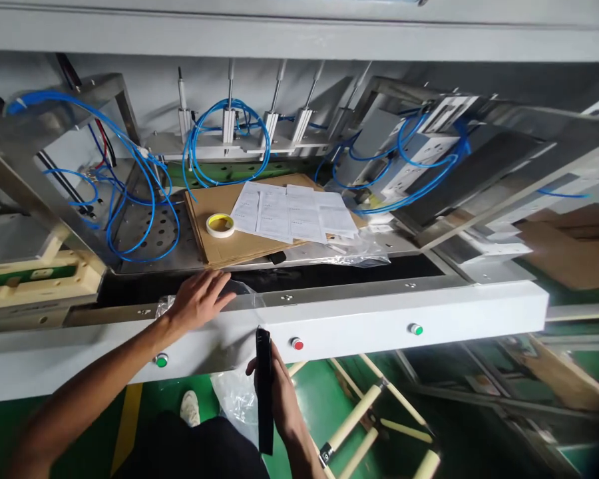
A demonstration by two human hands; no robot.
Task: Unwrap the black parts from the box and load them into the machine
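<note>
My right hand (pixel 284 396) grips a narrow black object (pixel 264 399), seen edge-on in front of the machine's white front rail; its kind cannot be made out. My left hand (pixel 202 301) lies over the rail with its fingers stretched out. Under and beside it, a clear plastic bag (pixel 239 394) drapes over the rail and hangs down toward the floor. Beyond the hands, printed paper sheets (pixel 292 213) and a roll of tape (pixel 220 225) rest on a sheet of brown cardboard (pixel 214 251).
Green buttons (pixel 162 360) and a red button (pixel 297 343) sit on the white rail (pixel 359 326). Blue air tubes (pixel 229 143) coil around metal cylinders inside the machine. A second clear bag (pixel 364 251) lies right of the papers. Cream pipe framing (pixel 354 416) stands below right.
</note>
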